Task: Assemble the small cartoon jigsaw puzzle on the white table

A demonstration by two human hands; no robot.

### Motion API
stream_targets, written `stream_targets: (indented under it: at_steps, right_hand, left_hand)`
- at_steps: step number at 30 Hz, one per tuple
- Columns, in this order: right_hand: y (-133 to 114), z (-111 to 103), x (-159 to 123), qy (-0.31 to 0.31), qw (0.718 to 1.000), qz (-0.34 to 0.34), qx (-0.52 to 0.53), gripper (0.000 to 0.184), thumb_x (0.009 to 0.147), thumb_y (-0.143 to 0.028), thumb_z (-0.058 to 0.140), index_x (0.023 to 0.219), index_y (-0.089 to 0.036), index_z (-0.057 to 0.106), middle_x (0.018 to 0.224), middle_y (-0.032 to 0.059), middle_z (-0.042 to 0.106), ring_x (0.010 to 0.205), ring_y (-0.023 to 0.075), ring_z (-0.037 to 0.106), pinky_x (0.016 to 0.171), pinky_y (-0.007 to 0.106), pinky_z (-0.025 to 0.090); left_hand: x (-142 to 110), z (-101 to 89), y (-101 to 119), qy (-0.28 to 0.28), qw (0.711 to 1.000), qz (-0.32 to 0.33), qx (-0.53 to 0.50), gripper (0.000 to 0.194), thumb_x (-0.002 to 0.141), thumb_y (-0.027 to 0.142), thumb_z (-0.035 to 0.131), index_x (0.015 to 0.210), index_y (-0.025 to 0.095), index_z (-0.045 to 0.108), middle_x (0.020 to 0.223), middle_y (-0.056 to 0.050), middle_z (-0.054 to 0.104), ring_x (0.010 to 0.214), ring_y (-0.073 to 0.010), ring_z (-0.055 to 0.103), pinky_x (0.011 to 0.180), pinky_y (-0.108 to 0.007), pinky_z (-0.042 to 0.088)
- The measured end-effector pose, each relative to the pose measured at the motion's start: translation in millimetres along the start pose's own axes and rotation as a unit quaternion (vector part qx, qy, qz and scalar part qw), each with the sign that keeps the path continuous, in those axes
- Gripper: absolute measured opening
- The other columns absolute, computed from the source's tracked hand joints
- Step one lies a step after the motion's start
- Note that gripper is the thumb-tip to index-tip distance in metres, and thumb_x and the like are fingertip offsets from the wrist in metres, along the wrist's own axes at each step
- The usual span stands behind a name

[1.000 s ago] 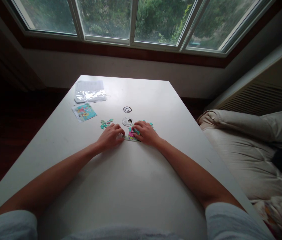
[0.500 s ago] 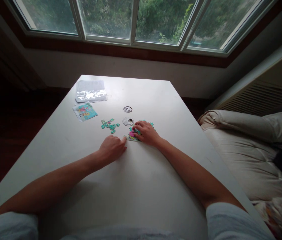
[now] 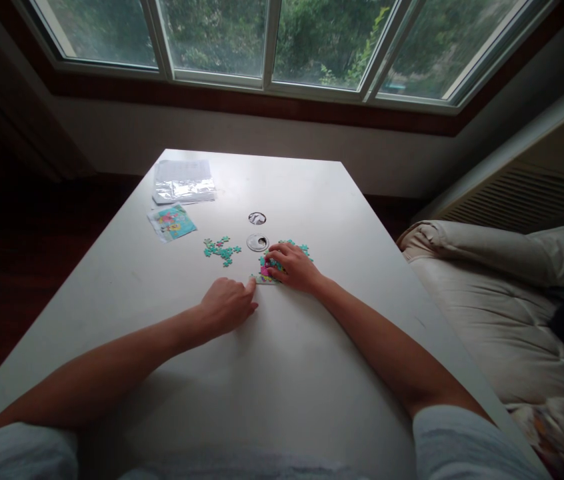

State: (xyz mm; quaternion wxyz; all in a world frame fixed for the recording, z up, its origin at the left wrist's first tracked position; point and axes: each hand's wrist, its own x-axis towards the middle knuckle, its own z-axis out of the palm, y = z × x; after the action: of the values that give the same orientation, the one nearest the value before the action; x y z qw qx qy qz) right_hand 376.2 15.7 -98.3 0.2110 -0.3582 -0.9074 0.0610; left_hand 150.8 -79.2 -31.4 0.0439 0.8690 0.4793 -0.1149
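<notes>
A partly joined jigsaw puzzle with pink, yellow and teal printing lies flat on the white table. My right hand rests over it, fingers spread and lying on the pieces, so much of the picture is hidden. My left hand is at the puzzle's lower left corner. Its index finger is stretched out and touches the edge there, while the other fingers curl under. Left of the puzzle is a loose cluster of teal puzzle pieces. More teal pieces show just beyond my right hand.
Two round inserts, one ring-shaped and one shiny, sit in the table beyond the puzzle. A printed picture sheet and a clear plastic bag lie at the far left. A cream sofa stands to the right.
The view has shifted slightly. Both hands stay at the puzzle, my left index finger still on its corner and my right hand still over the pieces.
</notes>
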Motion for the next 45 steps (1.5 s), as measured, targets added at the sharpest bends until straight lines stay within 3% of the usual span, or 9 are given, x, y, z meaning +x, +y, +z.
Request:
stream_targets:
  at_steps: [7,20,23,28,32,45]
  right_hand:
    - [-1,-1,0,-0.004,1.0,0.002,0.012,0.026,0.093,-0.031,0.064,0.117,-0.024,0.066,0.129,0.0112,0.062,0.118,0.0303,0.053,0.101,0.047,0.041]
    - [-3,0,-2,-0.003,1.0,-0.013,0.018,0.025,0.093,-0.032,0.064,0.116,-0.023,0.066,0.127,0.0106,0.062,0.116,0.0294,0.052,0.102,0.047,0.041]
    - [-4,1,-1,-0.003,1.0,-0.018,0.021,0.024,0.093,-0.032,0.064,0.116,-0.023,0.066,0.127,0.0104,0.062,0.116,0.0292,0.053,0.102,0.047,0.041]
    - [-3,2,-1,-0.007,0.999,-0.027,0.028,0.024,0.094,-0.033,0.064,0.116,-0.025,0.067,0.125,0.0102,0.063,0.115,0.029,0.054,0.1,0.046,0.043]
    - [-4,1,-2,-0.009,0.999,-0.026,0.032,0.024,0.094,-0.033,0.064,0.116,-0.026,0.068,0.125,0.0099,0.063,0.114,0.0287,0.054,0.099,0.046,0.043]
    - [-3,1,-1,-0.009,0.999,-0.027,0.028,0.024,0.094,-0.033,0.064,0.116,-0.025,0.068,0.125,0.0101,0.063,0.114,0.0287,0.054,0.099,0.046,0.044]
  left_hand:
    - [0,-1.5,-7,0.006,0.999,-0.005,-0.034,0.045,0.095,0.05,0.051,0.125,0.019,0.06,0.08,-0.013,0.073,0.077,-0.029,0.071,0.065,-0.033,0.045]
    - [2,2.9,-23,0.034,0.996,0.011,-0.086,0.04,0.095,0.056,0.05,0.12,0.03,0.067,0.08,-0.009,0.073,0.077,-0.0273,0.07,0.067,-0.032,0.045]
    - [10,4.9,-34,0.069,0.995,-0.021,-0.076,0.04,0.097,0.054,0.046,0.121,0.03,0.068,0.087,-0.009,0.075,0.084,-0.0275,0.071,0.07,-0.032,0.045]
    - [27,8.2,-73,0.13,0.982,-0.137,-0.032,0.036,0.1,0.034,0.04,0.114,0.025,0.073,0.094,-0.012,0.075,0.088,-0.0293,0.07,0.071,-0.034,0.045]
    - [35,14.9,-98,0.16,0.968,-0.184,-0.06,0.034,0.097,0.037,0.048,0.119,0.027,0.071,0.109,-0.01,0.076,0.099,-0.0282,0.069,0.075,-0.032,0.046]
    - [43,25.6,-102,0.149,0.962,-0.178,-0.144,0.029,0.089,0.039,0.056,0.113,0.031,0.071,0.089,-0.003,0.075,0.084,-0.0238,0.068,0.068,-0.029,0.043]
